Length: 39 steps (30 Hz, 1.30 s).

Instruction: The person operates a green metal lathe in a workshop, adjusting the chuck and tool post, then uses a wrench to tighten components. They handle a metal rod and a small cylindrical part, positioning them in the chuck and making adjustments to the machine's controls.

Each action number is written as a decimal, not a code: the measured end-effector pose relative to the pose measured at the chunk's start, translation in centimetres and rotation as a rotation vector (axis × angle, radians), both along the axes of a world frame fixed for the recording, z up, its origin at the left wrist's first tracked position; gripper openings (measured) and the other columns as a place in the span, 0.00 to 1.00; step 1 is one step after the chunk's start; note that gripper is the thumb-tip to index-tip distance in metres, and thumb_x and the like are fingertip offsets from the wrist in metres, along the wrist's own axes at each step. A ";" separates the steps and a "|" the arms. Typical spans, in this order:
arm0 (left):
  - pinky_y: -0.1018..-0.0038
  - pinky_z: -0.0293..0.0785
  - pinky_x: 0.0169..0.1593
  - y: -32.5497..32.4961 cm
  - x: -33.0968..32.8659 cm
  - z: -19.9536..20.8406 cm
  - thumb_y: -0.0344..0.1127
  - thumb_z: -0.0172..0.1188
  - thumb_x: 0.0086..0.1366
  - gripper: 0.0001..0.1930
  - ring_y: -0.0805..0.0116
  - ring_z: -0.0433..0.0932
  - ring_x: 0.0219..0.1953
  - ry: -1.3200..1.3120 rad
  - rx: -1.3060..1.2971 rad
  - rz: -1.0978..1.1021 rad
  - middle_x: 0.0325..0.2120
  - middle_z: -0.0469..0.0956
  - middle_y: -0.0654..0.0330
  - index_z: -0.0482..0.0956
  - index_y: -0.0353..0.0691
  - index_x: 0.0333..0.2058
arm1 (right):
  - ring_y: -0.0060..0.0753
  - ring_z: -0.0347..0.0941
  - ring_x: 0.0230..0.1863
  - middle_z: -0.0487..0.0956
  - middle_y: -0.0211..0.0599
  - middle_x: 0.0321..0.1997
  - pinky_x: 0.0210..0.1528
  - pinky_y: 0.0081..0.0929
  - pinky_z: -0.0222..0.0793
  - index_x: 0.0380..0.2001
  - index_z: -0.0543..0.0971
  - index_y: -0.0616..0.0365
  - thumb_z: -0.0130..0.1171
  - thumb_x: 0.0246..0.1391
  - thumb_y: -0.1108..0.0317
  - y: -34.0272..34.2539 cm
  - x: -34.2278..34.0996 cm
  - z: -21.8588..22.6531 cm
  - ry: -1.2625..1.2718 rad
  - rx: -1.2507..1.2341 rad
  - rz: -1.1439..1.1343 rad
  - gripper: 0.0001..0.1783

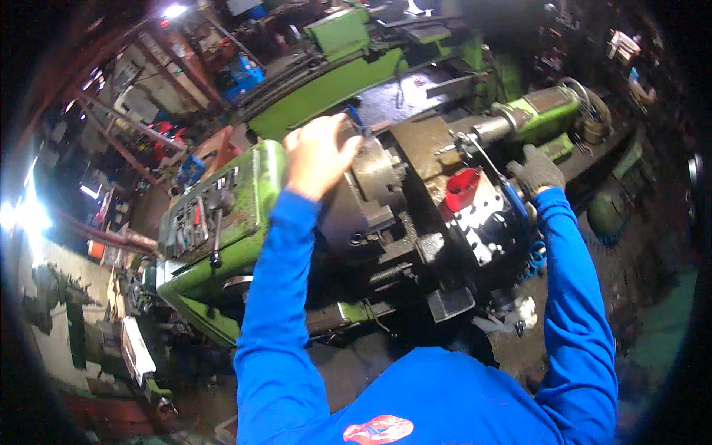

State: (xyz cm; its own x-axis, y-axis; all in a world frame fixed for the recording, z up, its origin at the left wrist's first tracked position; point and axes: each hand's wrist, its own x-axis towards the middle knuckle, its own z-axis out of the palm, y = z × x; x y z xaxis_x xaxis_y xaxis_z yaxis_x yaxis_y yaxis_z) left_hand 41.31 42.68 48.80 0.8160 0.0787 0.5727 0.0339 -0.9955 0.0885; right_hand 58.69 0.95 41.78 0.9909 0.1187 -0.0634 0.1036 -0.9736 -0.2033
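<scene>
A green metal lathe lies across the view in front of me. My left hand, bare, rests on top of the dark housing beside the steel chuck, its fingers and thumb spread. My right hand wears a grey glove and is by the right side of the lathe carriage, next to a long thin lever. Its fingers look curled, and what they hold is hidden. A blue curved part runs close below that hand. On the carriage sits a red container beside a pale, dark-spotted surface.
Several hand tools lie on the headstock top at left. The green tailstock stands at right. A coiled blue hose hangs below my right hand, above a whitish rag-like bundle. Another green machine stands behind.
</scene>
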 end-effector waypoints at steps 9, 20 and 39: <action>0.34 0.56 0.73 5.9 10.9 -4.2 0.76 0.60 0.60 0.48 0.49 0.71 0.71 0.706 -0.093 0.358 0.69 0.74 0.53 0.73 0.48 0.69 | 0.59 0.78 0.65 0.82 0.55 0.63 0.67 0.53 0.73 0.58 0.81 0.54 0.54 0.67 0.42 1.0 -1.3 1.8 0.003 0.009 -0.015 0.30; 0.37 0.45 0.77 0.3 9.1 -3.0 0.71 0.61 0.63 0.40 0.58 0.77 0.66 0.628 -0.008 0.489 0.60 0.81 0.54 0.80 0.44 0.60 | 0.54 0.82 0.60 0.85 0.50 0.58 0.63 0.51 0.76 0.54 0.84 0.52 0.54 0.66 0.45 -0.5 -1.1 1.7 0.010 0.132 0.005 0.26; 0.46 0.59 0.68 -7.7 -2.0 -4.2 0.58 0.69 0.63 0.21 0.57 0.77 0.56 0.120 0.340 0.258 0.47 0.82 0.59 0.84 0.49 0.45 | 0.59 0.81 0.58 0.85 0.53 0.54 0.60 0.56 0.75 0.51 0.83 0.54 0.57 0.64 0.44 -1.7 -0.6 0.4 0.056 0.337 0.097 0.26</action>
